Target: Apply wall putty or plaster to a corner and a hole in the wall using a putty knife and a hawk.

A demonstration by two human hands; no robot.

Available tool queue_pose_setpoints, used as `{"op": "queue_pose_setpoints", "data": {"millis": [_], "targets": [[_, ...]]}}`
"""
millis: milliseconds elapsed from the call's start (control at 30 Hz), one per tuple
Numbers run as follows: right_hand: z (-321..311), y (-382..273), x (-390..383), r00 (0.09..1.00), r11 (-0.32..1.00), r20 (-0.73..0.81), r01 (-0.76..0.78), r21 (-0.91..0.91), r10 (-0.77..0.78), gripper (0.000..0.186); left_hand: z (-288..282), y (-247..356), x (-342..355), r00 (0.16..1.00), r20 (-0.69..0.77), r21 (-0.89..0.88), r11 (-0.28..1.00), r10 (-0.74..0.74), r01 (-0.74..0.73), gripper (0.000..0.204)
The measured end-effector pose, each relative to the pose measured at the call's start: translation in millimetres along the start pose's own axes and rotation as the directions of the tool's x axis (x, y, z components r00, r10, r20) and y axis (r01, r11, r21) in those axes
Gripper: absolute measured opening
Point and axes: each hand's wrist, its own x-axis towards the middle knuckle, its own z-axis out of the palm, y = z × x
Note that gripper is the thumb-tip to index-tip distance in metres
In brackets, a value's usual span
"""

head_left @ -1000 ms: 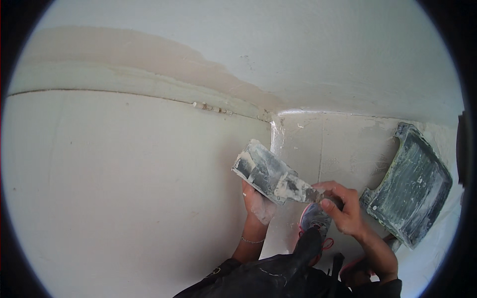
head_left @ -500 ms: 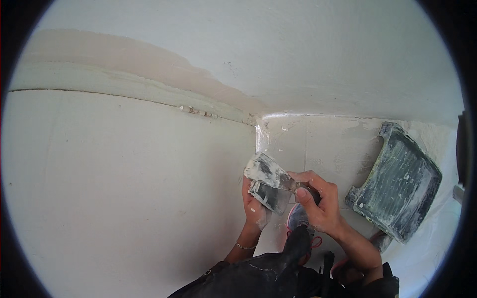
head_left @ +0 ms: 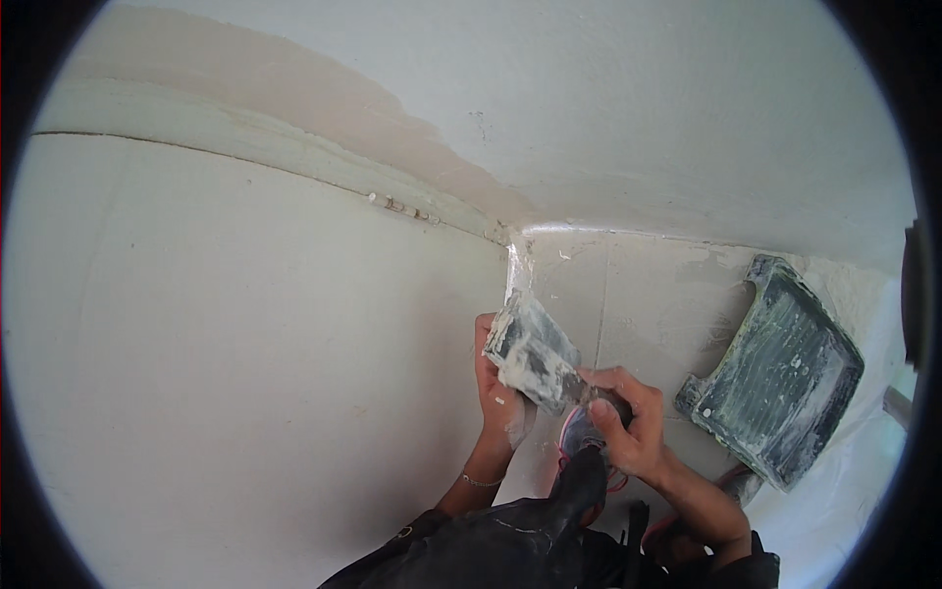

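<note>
My left hand (head_left: 498,417) holds a flat rectangular spreader (head_left: 551,329) from behind, its face smeared with pale putty. My right hand (head_left: 633,427) grips the dark handle of a putty knife (head_left: 538,365). The knife's putty-coated blade lies across the lower part of the spreader and seems to touch it. Most of my left fingers are hidden behind the spreader.
A dark green tray (head_left: 775,368) streaked with dried putty rests to the right. A white wall (head_left: 245,344) rises close on the left, with a hinge (head_left: 402,208) along its seam. My shoe (head_left: 581,432) shows below my hands.
The putty knife's blade has gone from the spreader's far edge down to its near part. More of the spreader's putty-smeared face now shows beyond the blade. The view has tilted slightly.
</note>
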Motion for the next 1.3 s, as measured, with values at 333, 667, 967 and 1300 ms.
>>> {"op": "queue_pose_setpoints", "data": {"millis": [333, 667, 967, 1300], "targets": [[-10, 28, -28, 0.997, 0.99, -0.058, 0.044, -0.136, -0.053, 0.031, -5, 4, 12, 0.984, -0.167, 0.018, 0.998, 0.059, -0.057, 0.02], [2, 28, -18, 0.976, 0.949, -0.132, 0.13, -0.286, -0.174, 0.026, 4, -17, -4, 0.952, -0.208, 0.285, 0.945, 0.224, -0.16, 0.013], [15, 12, 0, 0.974, 0.98, -0.167, 0.128, -0.149, -0.153, 0.026, 2, -19, -7, 0.916, -0.131, 0.38, 0.873, 0.378, -0.306, 0.022], [-35, -6, 6, 0.983, 0.997, -0.183, 0.004, 0.082, 0.011, 0.045, -34, 2, 24, 0.917, 0.142, 0.455, 0.798, 0.374, -0.396, 0.022]]}}
